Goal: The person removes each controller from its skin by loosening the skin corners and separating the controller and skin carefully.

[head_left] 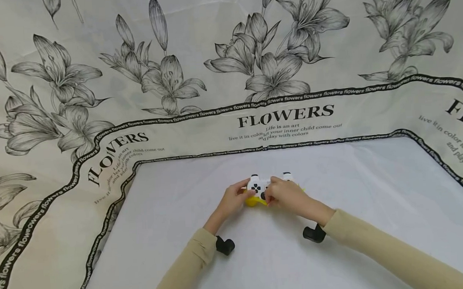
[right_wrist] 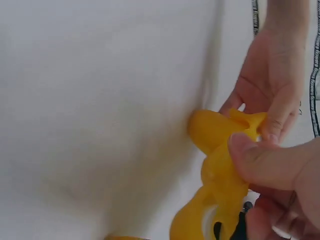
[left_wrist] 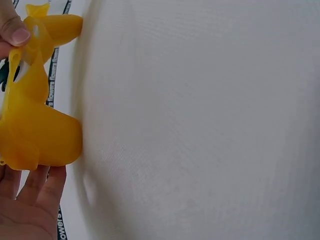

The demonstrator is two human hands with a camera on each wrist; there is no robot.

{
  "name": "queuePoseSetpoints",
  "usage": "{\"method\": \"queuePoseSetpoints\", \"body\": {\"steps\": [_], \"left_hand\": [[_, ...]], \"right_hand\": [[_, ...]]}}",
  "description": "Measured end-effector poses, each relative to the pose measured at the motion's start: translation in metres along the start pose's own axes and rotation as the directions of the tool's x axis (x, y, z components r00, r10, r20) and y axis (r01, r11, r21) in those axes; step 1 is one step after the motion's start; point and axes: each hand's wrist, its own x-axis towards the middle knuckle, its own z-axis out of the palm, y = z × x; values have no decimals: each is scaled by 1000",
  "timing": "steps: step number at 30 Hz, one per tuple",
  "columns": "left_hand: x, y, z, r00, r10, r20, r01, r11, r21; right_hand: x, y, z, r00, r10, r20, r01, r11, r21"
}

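A white game controller [head_left: 256, 184] with a black directional pad sits near the far side of the white surface, its buttons facing up. A yellow, flexible-looking cover [head_left: 252, 201] wraps its near edge and grips; in the left wrist view the cover [left_wrist: 47, 130] hangs loose and gaping along one edge. My left hand [head_left: 231, 200] holds the controller's left end, thumb on top. With thumb and curled fingers, my right hand [head_left: 287, 196] pinches the cover at the near middle edge. The right thumb [right_wrist: 265, 162] lies on the yellow material. My right hand hides the controller's right half.
A white cloth [head_left: 173, 235] covers the table. Behind it hangs a curtain [head_left: 191, 135] printed with flowers and lettering. Black wrist-worn pieces [head_left: 314, 234] stick out under both beige sleeves [head_left: 378, 241].
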Motion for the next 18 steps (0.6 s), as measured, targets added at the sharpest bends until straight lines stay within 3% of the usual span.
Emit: {"method": "queuePoseSetpoints", "body": {"steps": [10,18], "left_hand": [[1,1,1,1000,2,-15,-2,999,36],[-1,0,2,1000,-25,-7,25,998,55]], "right_hand": [[-6,-1,2,983,-181,-27,173,965,-198],[-15,-3,-3,980,-199,-26,182,933,-309]]}}
